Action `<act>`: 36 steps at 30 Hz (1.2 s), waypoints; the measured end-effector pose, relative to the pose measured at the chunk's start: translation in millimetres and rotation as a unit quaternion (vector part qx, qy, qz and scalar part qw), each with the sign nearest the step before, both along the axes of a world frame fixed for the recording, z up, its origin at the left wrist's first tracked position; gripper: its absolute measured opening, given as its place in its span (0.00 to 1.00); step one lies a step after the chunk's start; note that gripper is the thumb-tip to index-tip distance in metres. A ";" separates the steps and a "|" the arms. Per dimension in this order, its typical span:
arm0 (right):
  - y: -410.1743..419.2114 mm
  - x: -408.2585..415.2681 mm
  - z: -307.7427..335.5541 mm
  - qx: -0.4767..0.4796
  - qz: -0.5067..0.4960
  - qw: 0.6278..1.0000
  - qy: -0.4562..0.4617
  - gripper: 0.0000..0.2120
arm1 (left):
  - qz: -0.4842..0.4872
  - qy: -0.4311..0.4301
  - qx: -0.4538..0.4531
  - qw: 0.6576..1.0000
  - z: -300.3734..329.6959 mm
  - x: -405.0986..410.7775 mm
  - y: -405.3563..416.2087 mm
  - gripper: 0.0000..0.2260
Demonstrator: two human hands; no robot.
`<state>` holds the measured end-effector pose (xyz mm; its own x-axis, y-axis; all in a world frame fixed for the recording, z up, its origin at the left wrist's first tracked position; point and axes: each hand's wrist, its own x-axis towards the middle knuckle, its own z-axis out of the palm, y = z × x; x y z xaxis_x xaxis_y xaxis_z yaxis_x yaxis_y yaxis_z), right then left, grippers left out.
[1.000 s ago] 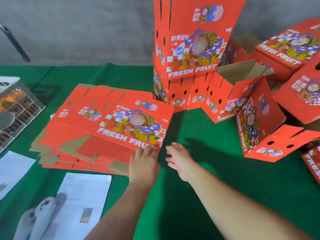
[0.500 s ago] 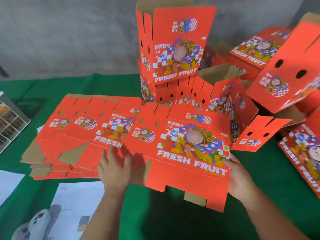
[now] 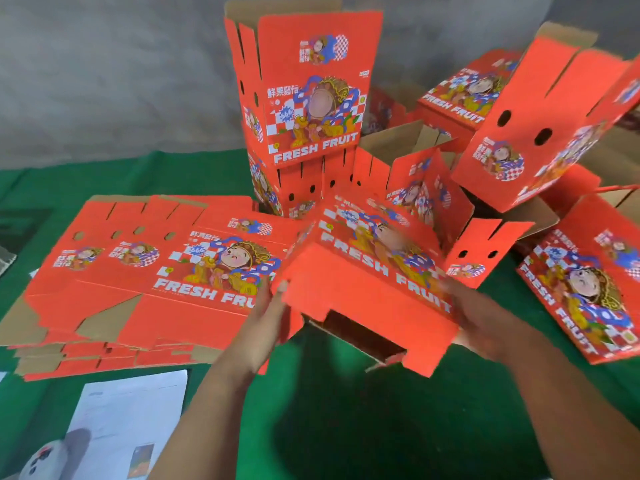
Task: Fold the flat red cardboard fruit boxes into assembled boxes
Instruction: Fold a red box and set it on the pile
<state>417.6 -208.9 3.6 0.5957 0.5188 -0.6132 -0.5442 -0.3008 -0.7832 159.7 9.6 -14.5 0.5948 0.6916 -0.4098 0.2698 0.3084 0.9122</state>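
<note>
A red "FRESH FRUIT" cardboard box (image 3: 367, 282) hangs tilted above the green table (image 3: 329, 410), partly opened into a tube, with a dark gap under its front flap. My left hand (image 3: 268, 317) grips its left edge. My right hand (image 3: 485, 320) holds its right end, fingers partly behind the card. To the left lies a stack of flat red boxes (image 3: 145, 289).
Several assembled red boxes crowd the back and right: a tall stacked one (image 3: 304, 95), an open one (image 3: 408, 168), a tilted one (image 3: 540, 126), another at the right edge (image 3: 588, 289). White papers (image 3: 128, 420) and a plush toy (image 3: 48, 459) lie at front left.
Both hands reached to the flat stack, took the top box, pulled it right and lifted it. It now tilts and opens up from flat.
</note>
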 end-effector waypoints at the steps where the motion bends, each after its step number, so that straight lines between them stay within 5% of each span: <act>1: 7.2 -3.0 3.2 -0.019 0.073 0.997 -0.015 0.17 | -0.001 -0.024 -0.024 0.999 -0.5 9.5 -7.4 0.39; 5: 23.5 -6.5 11.7 -0.084 0.151 0.981 -0.090 0.19 | 0.003 -0.041 0.087 0.995 -1.8 17.7 -27.3 0.44; 10: 13.4 7.6 24.3 -0.078 0.181 0.978 -0.060 0.41 | 0.159 -0.230 -0.010 0.960 24.2 35.1 -35.3 0.32; 12: 11.4 8.3 28.9 -0.075 0.195 0.976 -0.062 0.42 | 0.131 -0.288 -0.031 0.948 33.1 40.7 -48.3 0.40; 16: 7.7 -0.9 32.0 -0.101 0.231 0.962 -0.102 0.50 | -0.043 -0.153 0.099 0.982 38.6 52.4 -61.5 0.51; 19: 7.8 -11.2 28.2 -0.125 0.219 0.950 -0.185 0.45 | -0.031 -0.008 0.136 0.990 48.7 60.8 -72.7 0.50; 22: 14.2 -12.0 18.0 -0.093 0.196 0.938 -0.272 0.34 | 0.065 -0.039 0.155 0.985 46.4 63.0 -93.3 0.30; 24: 16.5 -10.5 12.7 -0.043 0.179 0.940 -0.288 0.34 | 0.048 -0.082 0.161 0.982 36.1 62.6 -103.6 0.33; 26: 16.9 -9.4 10.0 -0.006 0.195 0.939 -0.283 0.35 | 0.014 -0.086 0.150 0.985 27.8 63.0 -111.5 0.34; 31: 13.2 -7.5 0.6 0.028 0.282 0.922 -0.263 0.51 | 0.154 -0.137 0.033 0.978 10.6 69.7 -95.9 0.18; 34: 22.1 -10.7 2.1 0.021 0.200 0.933 -0.300 0.52 | 0.163 -0.250 -0.062 0.952 14.4 72.0 -85.9 0.27; 36: 29.8 -18.0 -2.6 0.003 0.124 0.932 -0.340 0.45 | 0.158 -0.299 -0.042 0.940 14.8 71.5 -85.1 0.28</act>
<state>399.6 -179.1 1.0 0.7075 0.6937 -0.1353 0.1631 -0.3466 -0.9237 231.2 -75.5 0.3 0.5069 0.8524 -0.1281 -0.3998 0.3641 0.8412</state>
